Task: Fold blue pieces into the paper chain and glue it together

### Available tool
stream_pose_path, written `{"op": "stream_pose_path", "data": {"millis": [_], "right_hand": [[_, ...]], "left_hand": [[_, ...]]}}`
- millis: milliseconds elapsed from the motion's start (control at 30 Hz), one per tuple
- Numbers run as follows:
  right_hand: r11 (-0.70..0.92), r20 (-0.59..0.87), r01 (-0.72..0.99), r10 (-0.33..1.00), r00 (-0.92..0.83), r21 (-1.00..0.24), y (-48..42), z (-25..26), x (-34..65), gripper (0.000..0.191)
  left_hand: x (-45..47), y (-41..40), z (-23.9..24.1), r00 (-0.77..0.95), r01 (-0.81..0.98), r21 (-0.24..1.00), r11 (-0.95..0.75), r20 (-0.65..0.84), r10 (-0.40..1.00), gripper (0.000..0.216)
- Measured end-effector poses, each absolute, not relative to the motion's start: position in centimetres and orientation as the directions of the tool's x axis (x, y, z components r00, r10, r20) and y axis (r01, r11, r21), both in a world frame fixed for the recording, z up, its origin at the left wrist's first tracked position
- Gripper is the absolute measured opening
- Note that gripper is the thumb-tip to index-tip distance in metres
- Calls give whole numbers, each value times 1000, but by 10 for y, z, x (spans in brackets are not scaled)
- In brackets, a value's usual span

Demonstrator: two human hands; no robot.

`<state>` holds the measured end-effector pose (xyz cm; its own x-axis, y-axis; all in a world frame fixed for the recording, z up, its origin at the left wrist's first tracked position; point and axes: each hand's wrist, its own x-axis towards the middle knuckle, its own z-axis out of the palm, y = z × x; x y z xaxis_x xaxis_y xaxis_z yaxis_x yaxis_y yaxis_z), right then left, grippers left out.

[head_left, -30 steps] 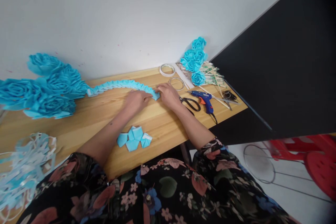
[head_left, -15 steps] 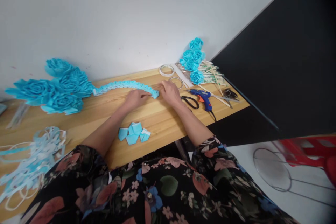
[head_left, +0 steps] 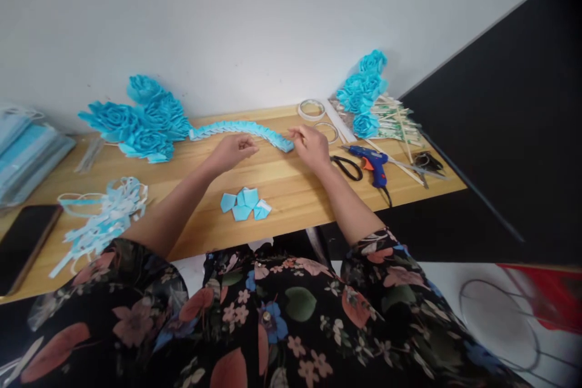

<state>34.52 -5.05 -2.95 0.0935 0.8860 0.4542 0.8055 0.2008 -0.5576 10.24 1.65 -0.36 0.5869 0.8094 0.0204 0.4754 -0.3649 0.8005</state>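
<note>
A curved row of overlapping folded light-blue pieces lies along the back of the table. My right hand is at the right end of this row, its fingers bent and drawn together. What is between its fingertips, if anything, is hidden. Just below the row's middle, apart from it, my left hand hovers with curled fingers and nothing visible in them. Nearer my body lies a small group of loose folded blue pieces.
Blue artificial flowers rest at the back left, others at the back right near sticks. A blue glue gun, scissors and a tape roll lie rightward. Leftward are cut strips, a phone and blue masks.
My left hand has let go of the row's right end and drawn back to the left. My right hand stays by that end. The view has shifted, bringing in the phone and masks.
</note>
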Motion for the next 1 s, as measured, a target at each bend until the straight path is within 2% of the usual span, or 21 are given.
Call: {"op": "stream_pose_path", "data": {"millis": [67,133,200,267,400,533,633,733,833,900,1000], "right_hand": [[289,407,723,913,-11,-628,-58,-23,331,34],[347,296,655,936,-192,-671,-68,-16,313,33],[406,164,624,897,-410,-668,-77,-11,296,29],[455,78,626,842,-533,-634,-83,-8,281,23],[456,19,685,840,-543,-568,-91,-8,265,12],[350,-34,670,872,-488,-654,-91,-9,268,3],[289,53,582,920,-388,-760,-84,-5,278,8],[292,244,551,956,-161,-782,-74,4,284,10],[384,445,614,894,-59,-690,-66,9,282,8],[481,553,661,825,-118,-576,-65,8,278,13],[594,613,659,750,-248,-461,-67,2,271,20]], "left_hand": [[86,6,1,574,521,775,-356,-10,819,29],[72,-4,2,551,559,754,-344,-27,834,31],[61,-11,-1,523,572,751,-331,-23,852,33],[55,-15,-5,502,565,765,-311,-20,865,34],[54,-18,-11,497,528,803,-276,-30,867,33],[57,-19,-10,510,471,838,-277,-2,860,34],[61,-21,-5,471,364,898,-247,51,881,36],[71,-24,3,406,263,947,-183,63,912,40],[83,-26,6,423,188,973,-134,43,905,48],[90,-24,3,439,128,989,-77,13,898,53],[94,-17,-6,405,48,999,16,-34,914,49]]}}
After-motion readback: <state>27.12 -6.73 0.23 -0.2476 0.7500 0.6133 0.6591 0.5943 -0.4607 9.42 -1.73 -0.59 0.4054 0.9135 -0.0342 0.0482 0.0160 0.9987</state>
